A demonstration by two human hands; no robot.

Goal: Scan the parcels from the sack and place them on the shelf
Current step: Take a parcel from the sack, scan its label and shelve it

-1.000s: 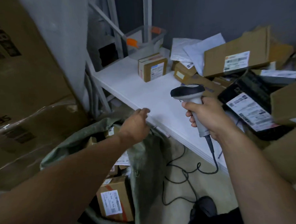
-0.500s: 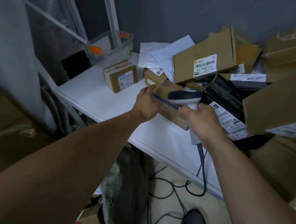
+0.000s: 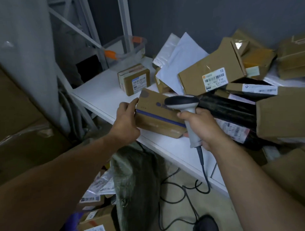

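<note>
At the bottom centre the green sack (image 3: 138, 185) gapes, with labelled parcels (image 3: 96, 228) in easy reach. Above it the right hand (image 3: 200, 129) is wrapped round the barcode scanner (image 3: 182, 104). The left hand (image 3: 126, 121) grips the end of a blue-striped cardboard box (image 3: 155, 117) on the white shelf (image 3: 99, 94) at mid-frame, probably to steady it for reading.

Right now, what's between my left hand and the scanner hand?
Head view: the blue-striped cardboard box; the left hand holds its end, the right hand grips the scanner.
</note>
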